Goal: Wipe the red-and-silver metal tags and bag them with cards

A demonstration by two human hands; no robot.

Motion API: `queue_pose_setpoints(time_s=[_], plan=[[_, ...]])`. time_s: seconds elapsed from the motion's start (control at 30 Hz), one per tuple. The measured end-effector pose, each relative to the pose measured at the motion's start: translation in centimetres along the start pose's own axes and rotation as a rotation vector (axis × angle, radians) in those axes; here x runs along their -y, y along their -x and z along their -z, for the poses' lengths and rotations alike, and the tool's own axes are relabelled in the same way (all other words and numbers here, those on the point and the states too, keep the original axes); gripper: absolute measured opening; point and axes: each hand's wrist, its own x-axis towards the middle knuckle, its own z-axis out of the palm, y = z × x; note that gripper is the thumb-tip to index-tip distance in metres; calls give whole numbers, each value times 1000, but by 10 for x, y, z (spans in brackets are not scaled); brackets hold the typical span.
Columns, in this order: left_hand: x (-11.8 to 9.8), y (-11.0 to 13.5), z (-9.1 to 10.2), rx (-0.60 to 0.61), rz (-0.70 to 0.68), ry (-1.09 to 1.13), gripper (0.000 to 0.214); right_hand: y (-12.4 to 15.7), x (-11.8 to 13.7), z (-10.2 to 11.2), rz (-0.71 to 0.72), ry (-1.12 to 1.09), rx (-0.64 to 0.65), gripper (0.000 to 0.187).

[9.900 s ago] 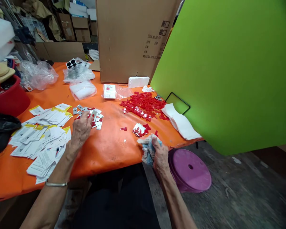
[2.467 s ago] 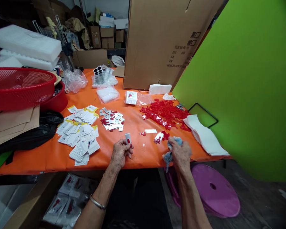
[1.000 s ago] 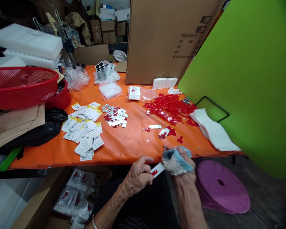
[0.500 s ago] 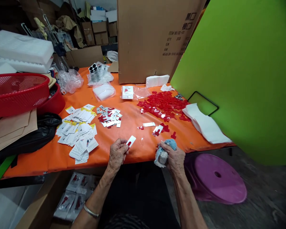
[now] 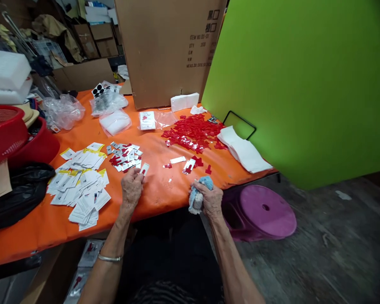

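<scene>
My left hand pinches a small white card with a red piece over the orange table, just below a pile of similar silver and red cards. At the table's near edge, my right hand is closed round a blue and white cloth. A few loose cards and red bits lie just beyond that hand. A heap of red plastic pieces sits further back.
White and yellow leaflets spread at the left. A stack of white sheets lies at the right edge by a green board. Behind stand a cardboard box, plastic bags and red baskets. A purple stool stands below.
My left hand has carried the card from near the cloth at the table edge leftward toward the pile of silver and red cards. My right hand keeps the cloth near the edge.
</scene>
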Motion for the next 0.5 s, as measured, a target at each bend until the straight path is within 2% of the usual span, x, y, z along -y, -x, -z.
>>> queue_pose_setpoints(time_s=[0.13, 0.2, 0.23, 0.3, 0.37, 0.43, 0.5], plan=[[-13, -14, 4, -171, -163, -582, 18, 2, 1, -1, -23, -35, 18, 28], [-25, -17, -6, -221, -207, -734, 23, 4, 3, -2, -36, -58, 27, 28], [-32, -17, -16, -205, -248, -748, 25, 4, 4, -3, -39, -65, 28, 28], [-43, -21, -41, -48, -372, -707, 28, 5, 5, -3, -40, -70, 25, 29], [-49, -28, -69, 219, -477, -649, 31, 4, 6, -3, -43, -76, 26, 29], [-50, -36, -94, 340, -504, -632, 31, 4, 6, -1, -48, -74, 35, 29], [-48, -45, -111, 376, -499, -634, 29, 3, 5, 0, -44, -58, 50, 28]])
